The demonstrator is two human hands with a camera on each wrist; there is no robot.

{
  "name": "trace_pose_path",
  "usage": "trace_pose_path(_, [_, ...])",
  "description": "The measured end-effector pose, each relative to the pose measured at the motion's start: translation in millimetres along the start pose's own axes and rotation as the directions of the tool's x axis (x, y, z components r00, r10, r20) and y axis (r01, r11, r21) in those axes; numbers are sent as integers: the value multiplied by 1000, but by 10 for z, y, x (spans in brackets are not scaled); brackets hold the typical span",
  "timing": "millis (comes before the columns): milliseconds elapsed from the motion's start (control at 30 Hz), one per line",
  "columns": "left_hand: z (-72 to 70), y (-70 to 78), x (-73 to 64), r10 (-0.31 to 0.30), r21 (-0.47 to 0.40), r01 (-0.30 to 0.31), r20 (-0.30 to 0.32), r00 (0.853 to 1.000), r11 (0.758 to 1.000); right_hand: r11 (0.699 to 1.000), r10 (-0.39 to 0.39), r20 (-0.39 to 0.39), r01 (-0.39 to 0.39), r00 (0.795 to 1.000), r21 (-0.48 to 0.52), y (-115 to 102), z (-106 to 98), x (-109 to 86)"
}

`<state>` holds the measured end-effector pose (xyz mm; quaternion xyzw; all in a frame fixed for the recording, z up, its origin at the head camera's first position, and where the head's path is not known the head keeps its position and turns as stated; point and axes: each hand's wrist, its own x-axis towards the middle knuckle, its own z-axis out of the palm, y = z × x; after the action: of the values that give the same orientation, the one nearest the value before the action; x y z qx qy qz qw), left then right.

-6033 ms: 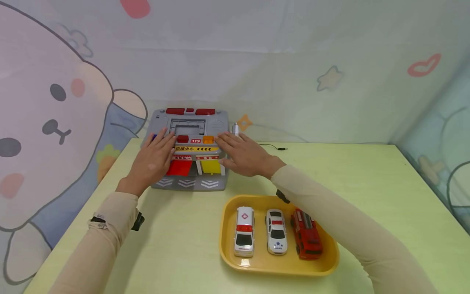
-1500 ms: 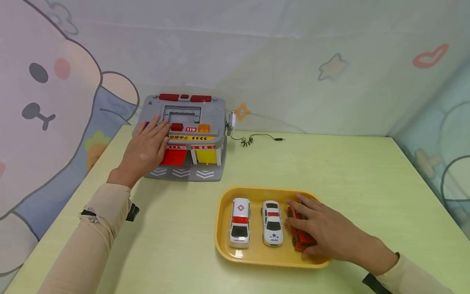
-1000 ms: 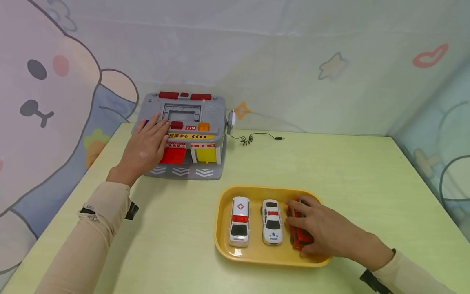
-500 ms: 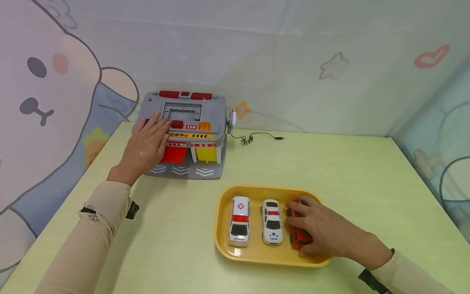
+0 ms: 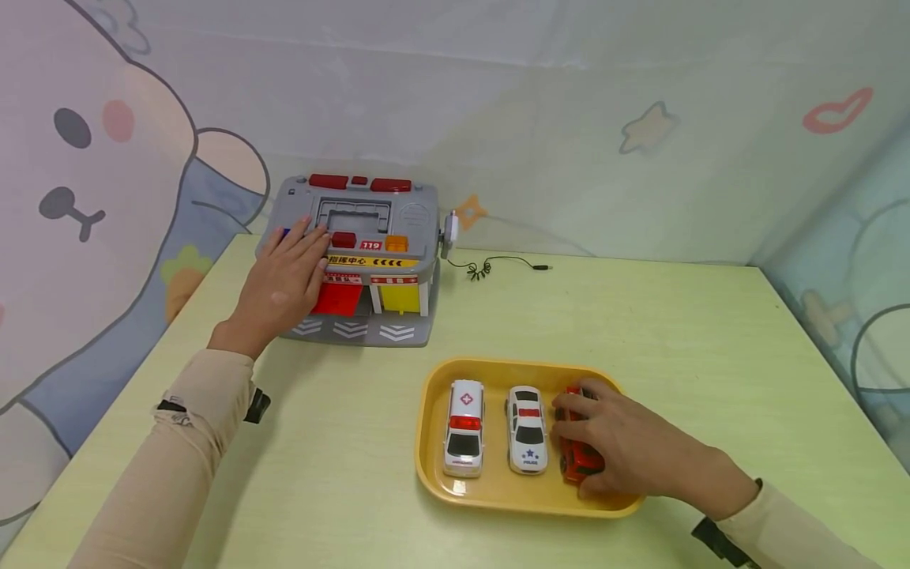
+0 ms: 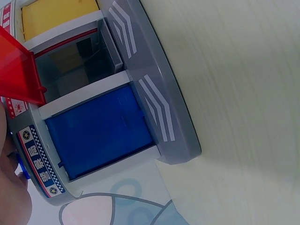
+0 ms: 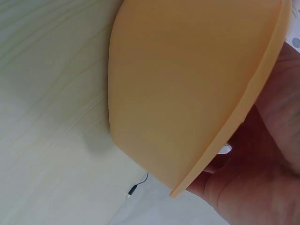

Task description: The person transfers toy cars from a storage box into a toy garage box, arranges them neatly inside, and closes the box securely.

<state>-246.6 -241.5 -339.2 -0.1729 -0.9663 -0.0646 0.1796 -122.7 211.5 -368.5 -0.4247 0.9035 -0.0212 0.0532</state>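
My left hand (image 5: 280, 288) rests with extended fingers on the front left of a grey toy fire station garage (image 5: 415, 217). In the left wrist view its red door (image 6: 16, 70) is swung up, while the blue door (image 6: 101, 131) and yellow door (image 6: 58, 16) are down. Over at the yellow tray (image 5: 498, 499), my right hand (image 5: 629, 442) grips a red toy fire truck (image 5: 581, 460), fingers on one side and thumb near its front. Much of the truck is hidden by the hand. The right wrist view shows mainly the tray's outer wall (image 7: 183, 70).
A white toy ambulance (image 5: 465, 442) and a white toy police car (image 5: 528, 438) lie in the tray, left of the truck. A thin black cable (image 5: 490, 262) with a plug runs from the garage's right side. A printed cloth (image 5: 540, 142) hangs behind the table (image 5: 341, 442).
Six seconds ago both hands were on the garage. My right hand has since moved down to the tray and taken hold of the fire truck. Over the last second little has moved.
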Motion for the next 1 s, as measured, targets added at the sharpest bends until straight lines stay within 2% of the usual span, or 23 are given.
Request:
trace_pose_path(500, [5,-6,5,-12,6,12,22,1000,1000,1000,-5,13,5,1000,9,15,-28,27])
trace_pose_path(1000, [13,-8,5,4,15,-4,2,1000,1000,1000,-12,4,12,1000,-2,23,-83,16])
